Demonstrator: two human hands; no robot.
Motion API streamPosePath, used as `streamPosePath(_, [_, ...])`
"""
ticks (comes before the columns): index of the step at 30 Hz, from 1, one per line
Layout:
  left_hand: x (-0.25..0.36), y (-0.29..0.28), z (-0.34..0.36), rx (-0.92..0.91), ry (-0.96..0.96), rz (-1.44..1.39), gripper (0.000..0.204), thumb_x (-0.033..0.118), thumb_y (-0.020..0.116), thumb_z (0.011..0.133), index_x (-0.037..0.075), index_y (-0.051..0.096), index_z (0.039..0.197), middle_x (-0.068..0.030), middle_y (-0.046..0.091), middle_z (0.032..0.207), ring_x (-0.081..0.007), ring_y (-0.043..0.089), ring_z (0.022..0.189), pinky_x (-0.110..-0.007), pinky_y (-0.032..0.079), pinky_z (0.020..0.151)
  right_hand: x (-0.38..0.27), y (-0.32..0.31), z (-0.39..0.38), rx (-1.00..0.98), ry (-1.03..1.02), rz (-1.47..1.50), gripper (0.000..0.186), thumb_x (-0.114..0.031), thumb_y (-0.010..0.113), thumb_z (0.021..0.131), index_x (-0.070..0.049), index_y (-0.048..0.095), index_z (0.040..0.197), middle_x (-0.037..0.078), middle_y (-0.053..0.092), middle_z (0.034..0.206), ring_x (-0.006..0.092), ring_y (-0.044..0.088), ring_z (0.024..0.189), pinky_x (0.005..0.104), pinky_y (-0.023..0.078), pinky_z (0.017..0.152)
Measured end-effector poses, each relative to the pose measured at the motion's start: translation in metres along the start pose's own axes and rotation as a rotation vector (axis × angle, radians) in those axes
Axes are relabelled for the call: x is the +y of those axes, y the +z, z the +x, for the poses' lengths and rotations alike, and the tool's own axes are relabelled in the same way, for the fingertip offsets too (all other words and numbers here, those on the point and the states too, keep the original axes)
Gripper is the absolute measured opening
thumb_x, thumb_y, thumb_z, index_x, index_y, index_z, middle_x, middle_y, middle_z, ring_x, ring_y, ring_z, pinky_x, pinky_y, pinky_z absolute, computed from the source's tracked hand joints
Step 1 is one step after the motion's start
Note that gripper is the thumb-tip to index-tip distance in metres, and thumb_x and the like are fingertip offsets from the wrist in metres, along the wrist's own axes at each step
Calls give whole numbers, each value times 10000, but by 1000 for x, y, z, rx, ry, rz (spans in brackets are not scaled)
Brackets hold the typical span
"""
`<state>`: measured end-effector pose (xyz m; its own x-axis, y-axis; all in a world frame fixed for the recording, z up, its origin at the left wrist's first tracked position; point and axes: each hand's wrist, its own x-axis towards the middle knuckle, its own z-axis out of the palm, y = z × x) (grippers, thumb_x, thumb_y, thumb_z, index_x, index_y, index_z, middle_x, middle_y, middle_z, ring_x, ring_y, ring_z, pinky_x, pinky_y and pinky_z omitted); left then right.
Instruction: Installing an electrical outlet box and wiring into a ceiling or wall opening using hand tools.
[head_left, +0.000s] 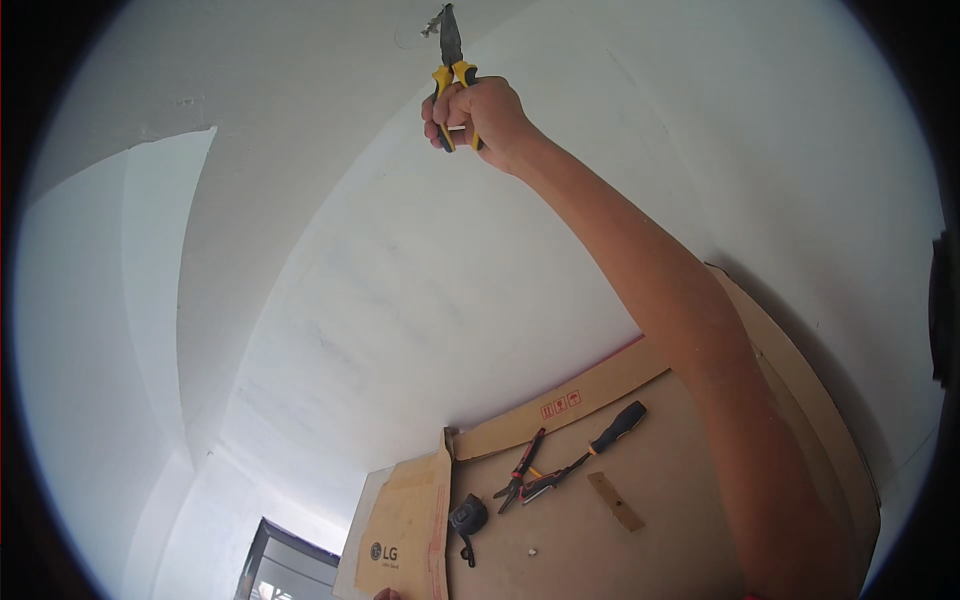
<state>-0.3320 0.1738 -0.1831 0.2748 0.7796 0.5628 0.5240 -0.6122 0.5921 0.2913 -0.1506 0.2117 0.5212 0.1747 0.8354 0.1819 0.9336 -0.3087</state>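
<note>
My right hand [480, 115] is raised high and closed around the yellow-and-black handles of a pair of long-nose pliers [451, 45]. The pliers' jaws point up, next to a small, twisted, silvery piece [432, 24] at the ceiling surface. Whether the jaws grip that piece I cannot tell. Of my left hand [387, 594], only a bit of the fingers shows at the lower edge, by the cardboard flap; the rest is out of the picture.
Below lies an open cardboard box [560, 570]. On it are red-and-black pliers [522, 470], a dark-handled screwdriver [618, 428], a black tape measure [468, 515], a flat brownish strip [615, 501] and a small pale bit [532, 552]. White walls [400, 290] rise around; a dark-framed opening [262, 545] is lower left.
</note>
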Motion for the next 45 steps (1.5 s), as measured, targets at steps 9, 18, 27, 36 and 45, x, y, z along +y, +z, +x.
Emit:
streamPosePath(9, [5, 21, 10, 3, -267, -136, 228, 187, 636, 957, -24, 682, 1028, -65, 661, 893, -180, 583, 779, -304, 514, 706, -45, -13, -14, -150, 253, 311, 185, 59, 471, 710, 63, 569, 866, 198, 565, 964, 301, 598, 791, 408, 559, 715])
streamPosePath(18, [16, 25, 9, 28, -80, 49, 256, 200, 646, 934, -33, 703, 1025, -144, 709, 957, -247, 630, 843, -371, 524, 779, -3, 5, -29, -89, 214, 202, 373, 76, 460, 736, 113, 592, 1082, 214, 567, 1175, 371, 601, 1113, 467, 523, 963])
streamPosePath(27, [42, 24, 5, 55, -175, 0, 249, 186, 633, 935, -38, 700, 1022, -142, 709, 940, -247, 630, 830, -370, 523, 758, 12, 23, 5, -224, 39, 432, 378, 56, 451, 751, 125, 619, 1082, 212, 524, 1273, 366, 533, 1202, 487, 488, 1014])
streamPosePath(36, [21, 22, 7, 65, -78, 73, 259, 219, 628, 948, -24, 701, 999, -120, 695, 906, -232, 615, 811, -371, 513, 739, 22, 39, 33, -235, -106, 679, 278, 37, 470, 772, 97, 648, 977, 194, 601, 1064, 355, 568, 1059, 481, 487, 1006])
streamPosePath(45, [-11, 24, 13, 66, -69, 26, 203, 174, 612, 949, -10, 694, 932, -67, 653, 808, -182, 555, 699, -344, 476, 620, 8, 40, 21, -242, 15, 710, 284, -67, 494, 730, 79, 642, 923, 108, 503, 852, 250, 463, 777, 397, 437, 755])
